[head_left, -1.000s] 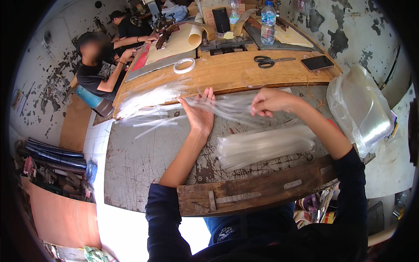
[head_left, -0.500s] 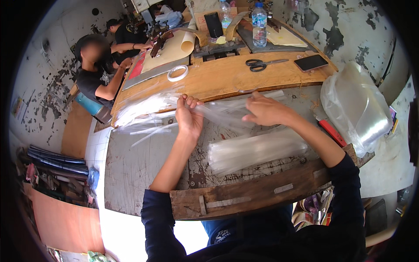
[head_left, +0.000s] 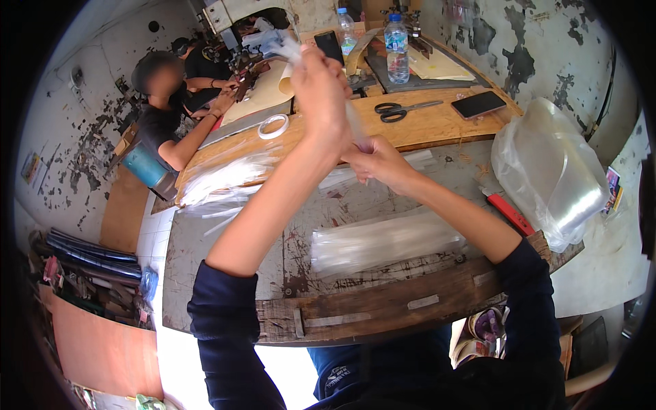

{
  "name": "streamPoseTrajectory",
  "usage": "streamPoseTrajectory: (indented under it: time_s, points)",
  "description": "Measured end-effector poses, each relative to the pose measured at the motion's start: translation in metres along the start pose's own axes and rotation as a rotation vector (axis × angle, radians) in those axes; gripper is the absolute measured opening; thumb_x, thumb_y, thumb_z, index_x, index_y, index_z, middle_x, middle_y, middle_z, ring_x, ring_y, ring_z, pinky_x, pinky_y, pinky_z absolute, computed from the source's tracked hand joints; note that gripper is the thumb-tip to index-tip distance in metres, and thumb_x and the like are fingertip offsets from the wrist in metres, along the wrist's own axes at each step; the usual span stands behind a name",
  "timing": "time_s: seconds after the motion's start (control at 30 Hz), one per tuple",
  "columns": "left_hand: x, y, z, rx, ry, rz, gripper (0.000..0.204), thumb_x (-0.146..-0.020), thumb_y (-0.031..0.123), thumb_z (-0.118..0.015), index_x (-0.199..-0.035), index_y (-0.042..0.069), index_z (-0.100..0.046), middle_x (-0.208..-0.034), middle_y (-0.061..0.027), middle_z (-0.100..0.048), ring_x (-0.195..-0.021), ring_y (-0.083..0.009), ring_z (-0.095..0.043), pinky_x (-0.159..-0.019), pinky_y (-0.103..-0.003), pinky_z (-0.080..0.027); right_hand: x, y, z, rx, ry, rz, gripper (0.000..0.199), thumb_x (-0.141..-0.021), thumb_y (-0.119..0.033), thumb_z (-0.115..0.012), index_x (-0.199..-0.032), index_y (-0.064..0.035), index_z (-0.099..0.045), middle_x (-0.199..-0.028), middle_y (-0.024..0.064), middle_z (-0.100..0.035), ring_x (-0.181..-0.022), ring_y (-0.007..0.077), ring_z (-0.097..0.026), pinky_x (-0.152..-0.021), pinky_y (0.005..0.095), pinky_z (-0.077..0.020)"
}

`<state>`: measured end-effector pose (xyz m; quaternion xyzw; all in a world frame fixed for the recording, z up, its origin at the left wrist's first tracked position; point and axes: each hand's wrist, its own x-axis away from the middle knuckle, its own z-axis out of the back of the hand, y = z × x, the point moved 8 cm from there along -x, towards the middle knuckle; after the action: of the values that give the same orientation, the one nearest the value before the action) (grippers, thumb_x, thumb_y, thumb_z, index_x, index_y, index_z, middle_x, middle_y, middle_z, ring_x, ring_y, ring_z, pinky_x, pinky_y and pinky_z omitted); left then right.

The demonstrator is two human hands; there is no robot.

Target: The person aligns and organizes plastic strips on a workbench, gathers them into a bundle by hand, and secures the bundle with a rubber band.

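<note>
While the left hand (head_left: 320,89) was raised above the table's far edge, it was closed around the upper end of a clear plastic sleeve (head_left: 354,123). The sleeve ran taut down to the right hand (head_left: 378,161), which pinched its lower end with fingers curled shut, just above the middle of the table (head_left: 225,266). A flat stack of sleeves (head_left: 386,240) lay near the table's near edge, under the right forearm. A loose pile of sleeves (head_left: 222,179) lay at the far left corner. A big clear bag (head_left: 553,171) sat at the right edge, with a red-handled tool (head_left: 509,213) just beside it. Along the far edge ran a wooden board (head_left: 437,126) that carried scissors (head_left: 400,109), a phone (head_left: 478,104) and a tape roll (head_left: 273,126). Two water bottles (head_left: 396,37) stood beyond the board. Another person (head_left: 171,109) sat past the far left corner, hands at a machine (head_left: 236,34); what those hands held could not be told.
</note>
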<state>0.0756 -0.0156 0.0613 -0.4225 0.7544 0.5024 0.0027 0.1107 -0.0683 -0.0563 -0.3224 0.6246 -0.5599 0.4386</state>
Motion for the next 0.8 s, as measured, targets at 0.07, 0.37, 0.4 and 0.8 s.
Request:
streamPoseTrajectory:
  time_s: [0.07,0.37,0.4,0.8]
  points:
    - [-0.003,-0.011,-0.008,-0.079,0.036,-0.023,0.026,-0.094,0.03,-0.036,-0.078,0.01,-0.037,-0.058,0.0044,-0.032,-0.048,-0.0061,-0.025,-0.043,-0.023,-0.021,0.002,0.005,0.006,0.008,0.059,-0.049,0.029,-0.085,-0.02,-0.056,-0.06,-0.0079,-0.045,-0.049,-0.0025,-0.038,-0.045,0.0074,-0.037,-0.049,0.0251,-0.0379]
    - [-0.011,-0.04,-0.019,-0.334,0.106,-0.149,0.034,-0.093,0.029,-0.039,-0.08,-0.001,-0.046,-0.061,-0.0062,-0.051,-0.054,-0.0117,-0.047,-0.051,-0.028,-0.039,0.0,0.036,0.032,-0.083,0.105,-0.077,0.036,-0.082,-0.023,-0.058,-0.053,-0.0085,-0.044,-0.045,-0.0001,-0.04,-0.038,0.0091,-0.038,-0.039,0.0253,-0.0358]
    - [-0.008,-0.04,-0.026,-0.34,0.079,-0.111,0.032,-0.092,0.028,-0.042,-0.082,-0.002,-0.047,-0.061,-0.0063,-0.052,-0.054,-0.0123,-0.048,-0.052,-0.028,-0.039,0.0,0.036,0.035,-0.078,0.097,-0.063,0.036,-0.082,-0.023,-0.058,-0.052,-0.0082,-0.043,-0.045,0.0003,-0.04,-0.038,0.0093,-0.039,-0.039,0.0252,-0.0365]
    - [-0.007,-0.038,-0.031,-0.375,0.023,-0.207,0.026,-0.088,0.024,-0.05,-0.082,-0.002,-0.05,-0.06,-0.005,-0.057,-0.053,-0.0126,-0.051,-0.053,-0.028,-0.041,0.003,0.025,0.042,0.007,0.175,0.027,0.037,-0.083,-0.025,-0.058,-0.053,-0.0059,-0.045,-0.043,0.0008,-0.041,-0.038,0.0093,-0.043,-0.038,0.0245,-0.0359]
